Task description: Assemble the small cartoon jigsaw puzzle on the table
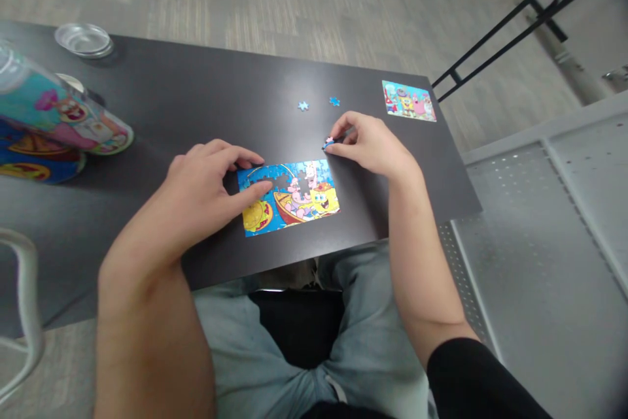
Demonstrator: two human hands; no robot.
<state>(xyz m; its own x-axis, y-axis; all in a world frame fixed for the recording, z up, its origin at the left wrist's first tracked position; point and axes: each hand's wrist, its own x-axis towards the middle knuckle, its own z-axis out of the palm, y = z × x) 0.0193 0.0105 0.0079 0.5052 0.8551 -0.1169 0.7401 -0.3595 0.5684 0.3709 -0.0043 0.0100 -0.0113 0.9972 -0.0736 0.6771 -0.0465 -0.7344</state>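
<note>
A cartoon jigsaw puzzle [294, 210] lies on the dark table, mostly joined, with gaps along its upper middle where the table shows. My left hand [210, 187] rests at its left side, thumb on the pieces and fingers spread along the top edge. Just above the puzzle's upper right corner, my right hand [363, 141] pinches a small puzzle piece [329, 142] between thumb and fingers. Two loose blue pieces, a pale one [303, 106] and a darker one [334, 101], lie farther back on the table.
A cartoon picture card [409, 101] lies near the table's right end. Cartoon-printed cans [73, 115] lie at the left, with clear round lids [84, 40] behind them. A white chair frame [30, 301] stands at lower left. The dark table's [220, 92] back edge borders the carpeted floor.
</note>
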